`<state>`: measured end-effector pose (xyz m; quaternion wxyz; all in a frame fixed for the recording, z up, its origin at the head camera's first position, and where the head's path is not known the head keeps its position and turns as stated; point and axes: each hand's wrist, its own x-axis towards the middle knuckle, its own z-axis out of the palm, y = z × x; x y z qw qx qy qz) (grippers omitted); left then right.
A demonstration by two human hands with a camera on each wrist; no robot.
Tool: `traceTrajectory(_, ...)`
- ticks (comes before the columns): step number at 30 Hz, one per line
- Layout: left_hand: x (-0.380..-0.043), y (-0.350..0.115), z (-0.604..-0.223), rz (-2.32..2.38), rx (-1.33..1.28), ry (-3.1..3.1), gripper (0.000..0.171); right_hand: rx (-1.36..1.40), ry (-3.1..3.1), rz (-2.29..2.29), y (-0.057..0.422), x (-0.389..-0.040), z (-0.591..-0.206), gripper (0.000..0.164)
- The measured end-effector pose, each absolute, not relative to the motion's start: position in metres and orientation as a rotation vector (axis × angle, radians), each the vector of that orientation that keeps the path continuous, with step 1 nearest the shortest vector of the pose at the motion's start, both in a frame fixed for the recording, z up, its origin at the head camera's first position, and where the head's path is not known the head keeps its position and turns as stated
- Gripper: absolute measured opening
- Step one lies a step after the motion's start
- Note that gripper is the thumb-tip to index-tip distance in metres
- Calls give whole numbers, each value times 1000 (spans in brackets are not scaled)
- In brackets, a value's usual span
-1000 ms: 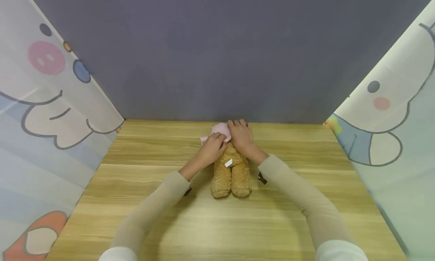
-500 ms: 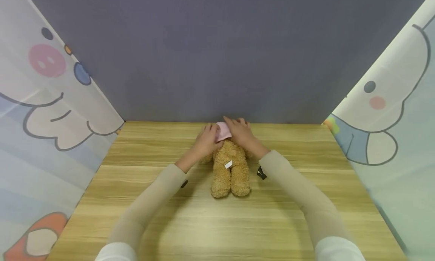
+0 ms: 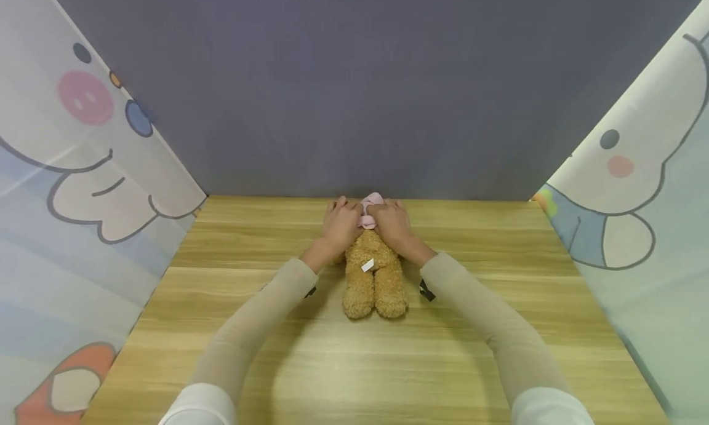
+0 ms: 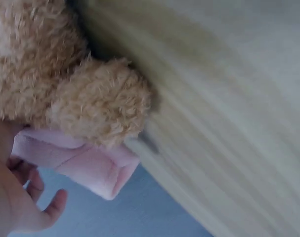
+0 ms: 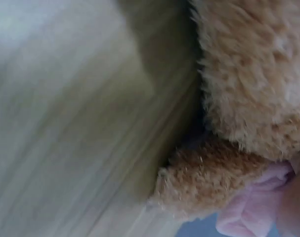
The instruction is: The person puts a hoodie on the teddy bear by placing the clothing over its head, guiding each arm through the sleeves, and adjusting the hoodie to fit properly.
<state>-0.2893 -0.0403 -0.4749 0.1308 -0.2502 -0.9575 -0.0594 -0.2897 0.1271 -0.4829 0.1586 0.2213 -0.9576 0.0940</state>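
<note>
A brown curly-furred teddy bear [image 3: 370, 248] lies on the wooden table with its legs towards me and a small white tag [image 3: 368, 265] on its lower body. Pink soft cloth [image 3: 372, 198] lies about its head end. My left hand [image 3: 341, 225] pinches the cloth from the left, its thumb towards the middle; other fingers stick out loosely in the left wrist view. From the right, my right hand [image 3: 391, 223] holds the cloth likewise. The right wrist view shows folded pink cloth [image 5: 251, 207] beside the bear's arm [image 5: 209, 180]. The hands mostly hide the bear's head.
The wooden table [image 3: 343, 363] runs back to a dark grey panel [image 3: 365, 93]. Cartoon-printed curtains [image 3: 111, 185] flank it on the left and the right [image 3: 626, 191].
Both hands have drawn inward over the cloth, thumbs now closer together. The cloth, spread out to the left a second ago, is now gathered between the hands. The bear has hardly moved.
</note>
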Motion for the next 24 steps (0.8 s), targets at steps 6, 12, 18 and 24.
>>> traceTrajectory(6, -278, -36, -493, -142, -682, -2570, 25, 692, -2574, 231, 128, -280, -492, 28)
traceTrajectory(12, -273, -34, -502, -100, -632, -2528, 28, 649, -2473, 205, 125, -276, -500, 33)
traceTrajectory(18, -278, -31, -496, -98, -635, -2618, 18, 566, -2487, 268, 127, -279, -501, 33)
traceTrajectory(24, -293, -37, -477, -52, -678, -2811, 45, 544, -2802, 319, 135, -287, -479, 63)
